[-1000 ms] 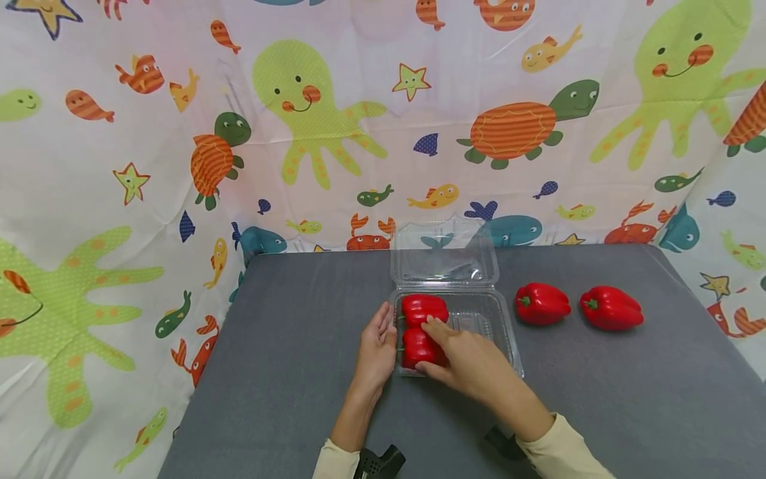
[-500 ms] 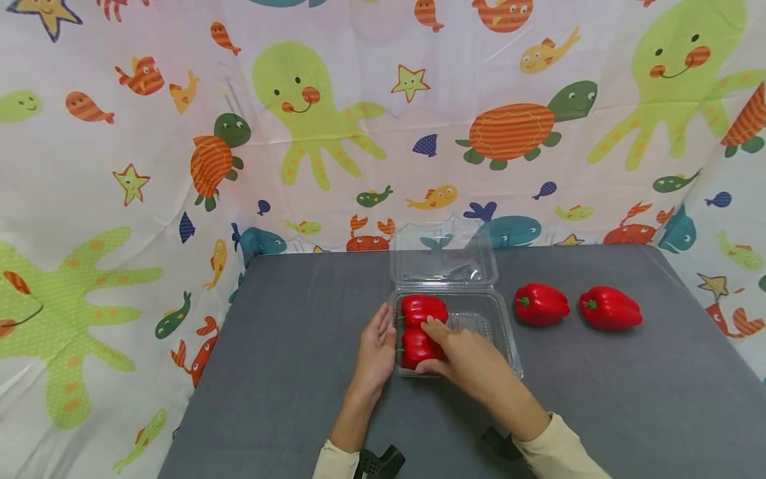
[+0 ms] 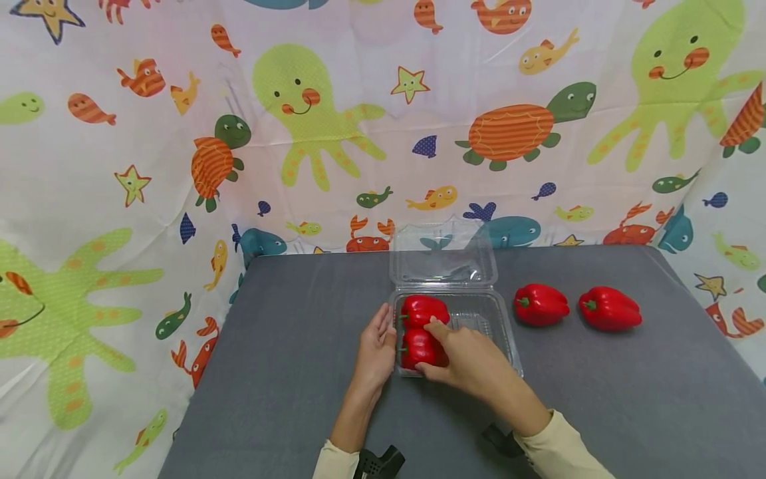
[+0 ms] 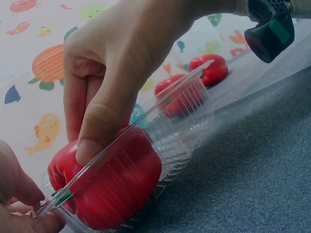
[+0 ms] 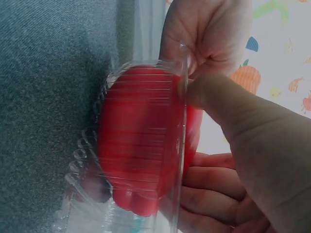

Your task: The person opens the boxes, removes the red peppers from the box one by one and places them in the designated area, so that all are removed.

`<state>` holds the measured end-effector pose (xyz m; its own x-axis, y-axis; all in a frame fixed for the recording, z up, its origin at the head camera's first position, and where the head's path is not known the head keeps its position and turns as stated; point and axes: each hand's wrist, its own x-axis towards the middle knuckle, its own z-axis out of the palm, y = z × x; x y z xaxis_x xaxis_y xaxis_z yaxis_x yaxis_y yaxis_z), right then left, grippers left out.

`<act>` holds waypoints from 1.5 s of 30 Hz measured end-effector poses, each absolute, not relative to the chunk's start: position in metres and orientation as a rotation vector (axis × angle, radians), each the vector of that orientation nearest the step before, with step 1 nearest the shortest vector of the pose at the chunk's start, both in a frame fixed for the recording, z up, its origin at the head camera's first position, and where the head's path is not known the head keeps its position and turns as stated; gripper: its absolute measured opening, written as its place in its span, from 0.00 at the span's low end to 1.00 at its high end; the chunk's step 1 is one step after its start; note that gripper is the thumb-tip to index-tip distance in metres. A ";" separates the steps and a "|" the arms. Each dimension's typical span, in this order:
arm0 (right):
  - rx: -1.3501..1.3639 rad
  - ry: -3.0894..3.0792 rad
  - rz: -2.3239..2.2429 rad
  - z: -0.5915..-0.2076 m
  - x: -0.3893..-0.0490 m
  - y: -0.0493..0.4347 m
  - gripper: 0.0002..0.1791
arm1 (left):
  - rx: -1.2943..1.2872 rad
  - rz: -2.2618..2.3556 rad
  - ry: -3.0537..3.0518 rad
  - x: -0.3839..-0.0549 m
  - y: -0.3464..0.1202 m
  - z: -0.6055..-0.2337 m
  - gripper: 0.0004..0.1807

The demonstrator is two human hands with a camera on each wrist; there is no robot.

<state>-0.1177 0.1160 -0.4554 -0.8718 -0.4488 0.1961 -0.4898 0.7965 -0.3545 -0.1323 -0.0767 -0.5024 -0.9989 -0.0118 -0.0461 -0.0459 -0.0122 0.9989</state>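
A clear plastic clamshell container lies open on the table, its lid tipped back. Two red bell peppers lie in its left half: a back pepper and a front pepper, both with green stems to the left. My right hand holds the front pepper, thumb at its near side and fingers over its far side, as the left wrist view shows with that pepper. My left hand lies along the container's left wall, fingers mostly straight, touching the rim. Part of the front pepper is hidden under my right hand.
Two more red bell peppers, a nearer one and a farther one, lie on the grey table to the right of the container. A curtain printed with sea animals hangs behind the table and at both sides.
Both hands stay almost where they were. My right index finger and the two peppers in the container have shifted very slightly to the right.
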 end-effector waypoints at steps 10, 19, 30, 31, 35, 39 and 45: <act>0.834 -2.812 0.597 -0.461 -0.121 0.121 0.36 | -0.067 2.231 2.176 -0.133 -0.078 -0.503 0.31; 0.824 -2.815 0.642 -0.461 -0.125 0.125 0.41 | -0.054 2.240 2.154 -0.134 -0.078 -0.501 0.31; 0.819 -2.850 0.698 -0.458 -0.125 0.128 0.41 | -0.053 2.240 2.150 -0.134 -0.078 -0.501 0.31; 0.821 -2.849 0.704 -0.458 -0.125 0.128 0.41 | -0.056 2.237 2.151 -0.134 -0.078 -0.501 0.31; 0.833 -2.847 0.740 -0.457 -0.127 0.130 0.41 | -0.064 2.237 2.148 -0.134 -0.078 -0.501 0.31; 0.844 -2.847 0.779 -0.455 -0.127 0.132 0.40 | -0.062 2.245 2.140 -0.134 -0.077 -0.500 0.31; 0.850 -2.864 0.850 -0.453 -0.130 0.135 0.38 | -0.065 2.243 2.145 -0.133 -0.077 -0.499 0.31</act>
<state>-0.1296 0.1348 -0.4528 -0.8495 -0.4950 0.1826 -0.5144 0.7003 -0.4950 -0.1331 -0.0772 -0.4995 -0.9984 -0.0017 -0.0559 -0.0558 -0.0448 0.9974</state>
